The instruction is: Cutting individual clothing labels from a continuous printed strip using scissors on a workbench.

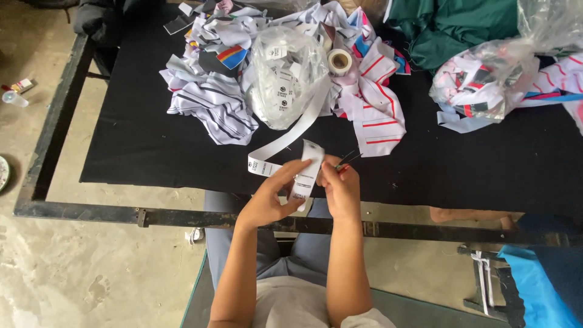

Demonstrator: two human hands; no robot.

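Note:
A long white label ribbon [291, 130] runs from a roll [339, 61] down to my hands at the table's near edge. My left hand [270, 197] pinches the ribbon's free end, which folds upright between both hands. My right hand [341, 187] holds small thread snips [347, 163] with a red and green handle, their blades pointing up and right beside the ribbon. A clear plastic bag of cut white labels [282, 76] lies just beyond the ribbon.
A black cloth covers the table [152, 146], which has a dark metal frame [79, 209]. Striped white fabric pieces [215, 106] are heaped at the back. At the right lie a second plastic bag of pieces [486, 82] and green cloth [452, 24].

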